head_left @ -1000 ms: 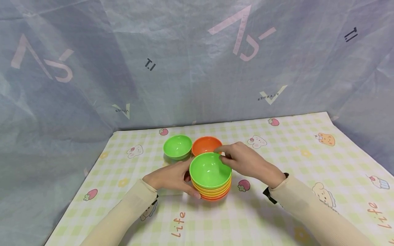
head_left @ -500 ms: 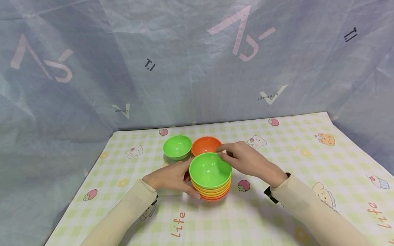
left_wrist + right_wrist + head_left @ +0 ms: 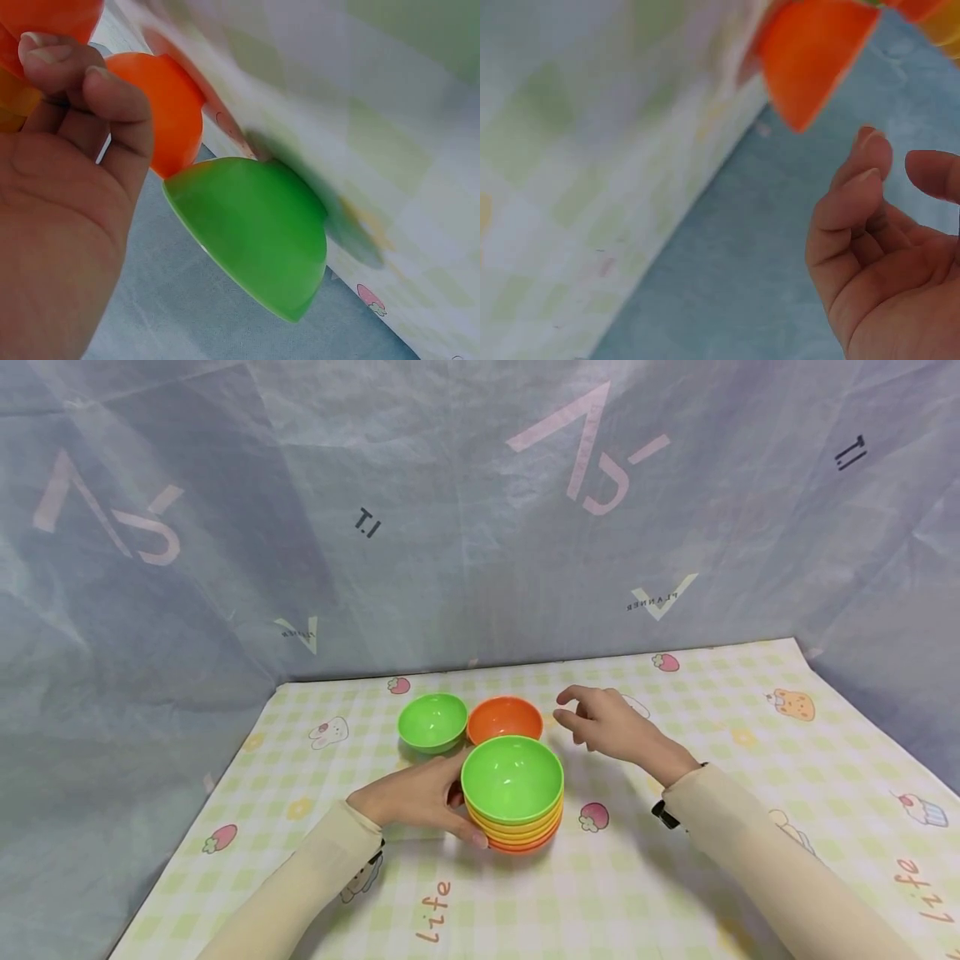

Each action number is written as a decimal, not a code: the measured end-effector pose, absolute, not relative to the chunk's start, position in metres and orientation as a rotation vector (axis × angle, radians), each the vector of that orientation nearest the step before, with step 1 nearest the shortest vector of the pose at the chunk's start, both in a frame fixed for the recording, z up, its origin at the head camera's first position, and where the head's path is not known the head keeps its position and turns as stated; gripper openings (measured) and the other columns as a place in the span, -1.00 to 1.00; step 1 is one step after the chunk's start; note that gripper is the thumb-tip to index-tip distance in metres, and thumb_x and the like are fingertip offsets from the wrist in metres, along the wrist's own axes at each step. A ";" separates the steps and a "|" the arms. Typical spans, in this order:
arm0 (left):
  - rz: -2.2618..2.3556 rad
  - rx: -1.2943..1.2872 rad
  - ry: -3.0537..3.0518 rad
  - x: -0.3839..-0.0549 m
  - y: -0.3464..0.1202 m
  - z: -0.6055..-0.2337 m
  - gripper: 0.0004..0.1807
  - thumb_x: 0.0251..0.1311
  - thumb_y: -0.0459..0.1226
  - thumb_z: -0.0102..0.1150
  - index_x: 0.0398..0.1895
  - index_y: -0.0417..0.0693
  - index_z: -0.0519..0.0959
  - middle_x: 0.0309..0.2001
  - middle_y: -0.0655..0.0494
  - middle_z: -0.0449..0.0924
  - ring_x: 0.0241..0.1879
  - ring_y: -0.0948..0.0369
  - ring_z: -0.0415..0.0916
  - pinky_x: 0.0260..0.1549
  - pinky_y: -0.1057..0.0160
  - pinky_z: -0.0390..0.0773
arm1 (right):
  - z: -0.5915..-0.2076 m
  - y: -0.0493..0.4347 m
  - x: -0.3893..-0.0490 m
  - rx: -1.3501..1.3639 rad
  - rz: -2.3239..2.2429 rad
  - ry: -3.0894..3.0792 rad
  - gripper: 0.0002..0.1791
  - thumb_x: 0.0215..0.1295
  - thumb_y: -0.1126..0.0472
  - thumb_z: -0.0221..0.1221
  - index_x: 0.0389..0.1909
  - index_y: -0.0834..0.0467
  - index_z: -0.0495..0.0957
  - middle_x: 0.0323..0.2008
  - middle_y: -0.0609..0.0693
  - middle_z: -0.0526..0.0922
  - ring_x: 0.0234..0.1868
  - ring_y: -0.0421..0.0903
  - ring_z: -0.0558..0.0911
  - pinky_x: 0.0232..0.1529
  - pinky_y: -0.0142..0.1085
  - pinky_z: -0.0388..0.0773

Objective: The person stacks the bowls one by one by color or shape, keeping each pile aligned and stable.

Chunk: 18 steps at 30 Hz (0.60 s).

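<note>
My left hand [image 3: 423,793] grips a stack of nested bowls from its left side, fingers behind and thumb at the lower front. On top of the stack is a green bowl [image 3: 513,781], with yellow bowls [image 3: 525,832] under it and orange at the bottom. My right hand [image 3: 611,724] hangs right of the stack with loosely bent fingers and nothing in them. Just behind the stack stands a single orange bowl [image 3: 505,717]. Left of that one, a single green bowl [image 3: 432,722] sits against it; the left wrist view shows both from the side.
A checked tablecloth [image 3: 645,877] with printed fruit and animals covers the table. Behind its far edge [image 3: 360,678] hangs a grey-blue cloth backdrop [image 3: 420,577], which also runs along the left side.
My right hand has let go of the green bowl's rim and moved away to the right and back. The left hand and the stack stay in place.
</note>
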<state>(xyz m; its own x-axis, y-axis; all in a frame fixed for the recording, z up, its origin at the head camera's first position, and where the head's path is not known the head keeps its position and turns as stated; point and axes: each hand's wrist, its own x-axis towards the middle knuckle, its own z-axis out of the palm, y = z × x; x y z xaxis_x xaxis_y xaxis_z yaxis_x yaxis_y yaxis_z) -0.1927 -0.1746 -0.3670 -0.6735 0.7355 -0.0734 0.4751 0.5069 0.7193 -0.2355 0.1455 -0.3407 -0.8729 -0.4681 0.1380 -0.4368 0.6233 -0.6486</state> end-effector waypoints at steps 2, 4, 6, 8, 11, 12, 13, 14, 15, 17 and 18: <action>0.978 1.007 2.375 -0.193 -0.174 -0.368 0.09 -0.01 0.02 0.74 0.56 0.42 0.23 -0.13 0.21 0.50 -0.23 0.27 0.40 -0.23 0.29 0.44 | -0.347 0.147 -0.243 -0.729 -1.099 2.782 -0.60 0.61 0.15 0.12 0.25 0.35 0.52 -0.52 0.08 0.67 -0.58 0.05 0.63 -0.39 -0.19 0.56; 0.986 1.014 2.362 -0.192 -0.173 -0.369 0.08 0.00 0.00 0.73 0.55 0.41 0.24 -0.15 0.21 0.49 -0.26 0.28 0.39 -0.25 0.31 0.43 | -0.353 0.147 -0.250 -0.695 -1.107 2.768 -0.59 0.60 0.14 0.12 0.26 0.35 0.51 -0.53 0.09 0.67 -0.58 0.05 0.63 -0.37 -0.19 0.54; 0.996 1.021 2.350 -0.192 -0.173 -0.370 0.06 0.01 0.00 0.73 0.54 0.41 0.24 -0.18 0.20 0.47 -0.28 0.29 0.38 -0.27 0.32 0.41 | -0.358 0.146 -0.254 -0.671 -1.110 2.749 -0.57 0.60 0.13 0.12 0.27 0.36 0.49 -0.54 0.06 0.65 -0.58 0.01 0.62 -0.36 -0.19 0.52; 1.001 1.033 2.343 -0.192 -0.173 -0.372 0.05 0.02 0.00 0.72 0.53 0.43 0.24 -0.21 0.21 0.46 -0.30 0.30 0.37 -0.29 0.32 0.41 | -0.361 0.144 -0.257 -0.660 -1.107 2.738 -0.56 0.60 0.13 0.13 0.29 0.36 0.48 -0.55 0.05 0.64 -0.59 -0.02 0.61 -0.35 -0.19 0.51; 1.015 1.053 2.330 -0.192 -0.173 -0.372 0.04 0.04 -0.01 0.72 0.53 0.45 0.23 -0.22 0.22 0.45 -0.31 0.30 0.37 -0.30 0.32 0.40 | -0.361 0.141 -0.261 -0.668 -1.083 2.733 -0.53 0.61 0.12 0.13 0.31 0.38 0.47 -0.54 0.04 0.64 -0.58 -0.05 0.59 -0.35 -0.21 0.50; 1.020 1.058 2.326 -0.193 -0.173 -0.372 0.04 0.04 -0.02 0.72 0.53 0.46 0.23 -0.22 0.22 0.45 -0.31 0.29 0.36 -0.30 0.31 0.40 | -0.361 0.140 -0.263 -0.671 -1.076 2.729 -0.52 0.61 0.12 0.13 0.32 0.38 0.46 -0.53 0.05 0.64 -0.57 -0.05 0.59 -0.36 -0.21 0.50; 1.023 1.063 2.324 -0.193 -0.173 -0.371 0.04 0.04 -0.03 0.72 0.53 0.46 0.23 -0.21 0.22 0.45 -0.30 0.28 0.37 -0.29 0.31 0.40 | -0.360 0.139 -0.264 -0.677 -1.073 2.724 -0.51 0.61 0.12 0.14 0.33 0.39 0.46 -0.51 0.06 0.64 -0.57 -0.05 0.59 -0.37 -0.21 0.50; 1.026 1.066 2.321 -0.194 -0.173 -0.370 0.04 0.04 -0.03 0.72 0.53 0.46 0.22 -0.20 0.22 0.45 -0.30 0.28 0.37 -0.29 0.31 0.41 | -0.360 0.138 -0.265 -0.681 -1.069 2.721 -0.50 0.61 0.12 0.14 0.34 0.39 0.45 -0.50 0.08 0.65 -0.56 -0.05 0.59 -0.37 -0.21 0.50; 1.029 1.062 2.321 -0.194 -0.173 -0.370 0.04 0.04 -0.03 0.72 0.53 0.46 0.22 -0.19 0.22 0.45 -0.29 0.27 0.37 -0.28 0.31 0.41 | -0.361 0.136 -0.266 -0.680 -1.066 2.716 -0.50 0.61 0.11 0.14 0.35 0.39 0.45 -0.49 0.09 0.65 -0.55 -0.05 0.59 -0.37 -0.22 0.50; 1.030 1.051 2.325 -0.195 -0.173 -0.369 0.05 0.03 -0.03 0.72 0.53 0.46 0.23 -0.17 0.21 0.46 -0.28 0.27 0.38 -0.27 0.30 0.41 | -0.363 0.134 -0.269 -0.675 -1.075 2.694 -0.49 0.61 0.12 0.14 0.36 0.39 0.44 -0.46 0.11 0.66 -0.53 -0.02 0.60 -0.36 -0.22 0.51; 1.030 1.045 2.326 -0.195 -0.173 -0.369 0.05 0.03 -0.03 0.73 0.53 0.46 0.23 -0.16 0.20 0.46 -0.27 0.27 0.38 -0.26 0.30 0.41 | -0.364 0.133 -0.270 -0.673 -1.085 2.681 -0.49 0.61 0.12 0.14 0.37 0.39 0.43 -0.46 0.12 0.66 -0.52 -0.01 0.60 -0.36 -0.22 0.51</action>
<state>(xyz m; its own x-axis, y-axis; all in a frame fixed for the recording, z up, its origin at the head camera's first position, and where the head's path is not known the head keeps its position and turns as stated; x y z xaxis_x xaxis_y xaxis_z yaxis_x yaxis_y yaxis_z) -0.1947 -0.1732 -0.3692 -0.6463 0.7615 -0.0486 0.4757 0.4519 0.7547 -0.2699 0.1334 -0.3642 -0.8834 -0.4684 0.0099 -0.3435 0.6331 -0.6937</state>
